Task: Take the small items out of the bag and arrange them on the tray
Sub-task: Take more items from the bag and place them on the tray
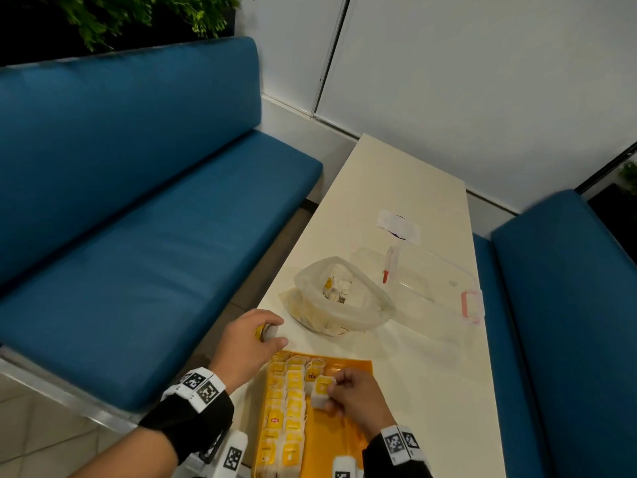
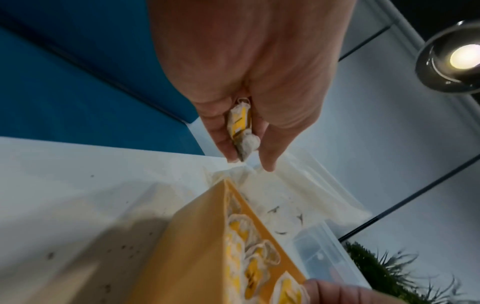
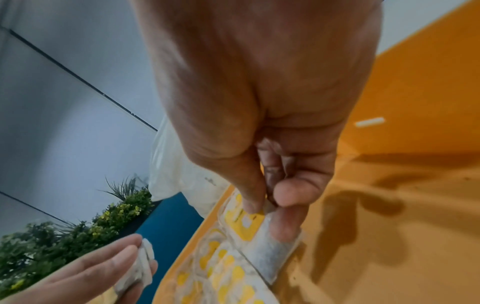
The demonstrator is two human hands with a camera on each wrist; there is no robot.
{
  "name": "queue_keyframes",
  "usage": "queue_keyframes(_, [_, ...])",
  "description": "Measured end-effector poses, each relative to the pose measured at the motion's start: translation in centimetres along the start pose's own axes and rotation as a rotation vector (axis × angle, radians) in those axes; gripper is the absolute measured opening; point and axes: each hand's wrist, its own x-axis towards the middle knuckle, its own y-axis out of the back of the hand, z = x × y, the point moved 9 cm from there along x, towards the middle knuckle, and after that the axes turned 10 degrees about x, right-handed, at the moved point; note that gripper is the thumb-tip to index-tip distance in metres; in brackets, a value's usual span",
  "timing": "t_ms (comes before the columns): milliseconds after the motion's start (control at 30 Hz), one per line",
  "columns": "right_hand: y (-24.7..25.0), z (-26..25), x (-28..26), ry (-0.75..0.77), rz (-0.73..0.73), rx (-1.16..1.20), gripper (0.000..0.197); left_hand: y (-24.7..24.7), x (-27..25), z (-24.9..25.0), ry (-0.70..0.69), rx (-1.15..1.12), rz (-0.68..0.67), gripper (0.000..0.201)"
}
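An orange tray [image 1: 348,367] lies at the table's near edge, with several yellow-tagged tea bags [image 1: 293,405] in rows along its left side. My right hand [image 1: 348,395] pinches a tea bag [image 1: 322,391] just over the tray beside those rows; thumb and fingers grip that tea bag [image 3: 255,228] in the right wrist view. My left hand [image 1: 262,334] hovers left of the tray's far corner, holding other tea bags [image 2: 240,127] between thumb and fingers. The translucent plastic bag [image 1: 341,298] stands open beyond the tray, with more tea bags inside.
A clear plastic box [image 1: 434,284] with pink latches lies right of the bag. A white paper [image 1: 400,225] lies farther back on the cream table [image 1: 413,374]. Blue benches [image 1: 138,219] flank the table on both sides.
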Motion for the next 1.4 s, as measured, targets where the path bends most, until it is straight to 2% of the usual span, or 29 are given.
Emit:
queue_keyframes(167, [-0.6,1.1,0.9,-0.067,0.021,-0.076,0.01,-1.3,-0.4,-1.2,0.01,0.057,-0.016,0.041])
queue_keyframes(433, [-1.6,2.3,1.8,-0.124,0.054,-0.063,0.011,-1.6,-0.4,-2.7,0.079,0.025,-0.029,0.036])
queue_keyframes(967, [-1.9,0.9,1.7,-0.087,0.161,-0.05,0.007,-1.5,-0.2,-2.6,0.116,0.016,-0.065,0.035])
queue_keyframes(1033, [-1.3,0.8,1.4,-0.075,0.172,-0.067,0.008,-1.0,-0.2,-2.4,0.112,-0.002,-0.055,0.029])
queue_keyframes(1133, [-0.1,-0.8,1.0,0.02,0.228,-0.151,0.009,-0.2,-0.2,-2.0,0.147,-0.217,-0.057,0.021])
queue_keyframes(1200, [0.4,-2.9,0.2,0.11,0.246,-0.212,0.007,-0.4,-0.5,-1.2,0.222,-0.453,-0.125,0.027])
queue_keyframes(1267, [0.0,-5.5,-0.8,0.228,0.225,-0.177,0.009,-1.0,-0.9,0.1,0.278,-0.622,-0.222,0.033])
queue_keyframes(1400, [-1.1,-10.4,-3.2,0.445,0.181,-0.121,0.01,-2.2,-1.5,1.6,0.333,-0.761,-0.33,0.04])
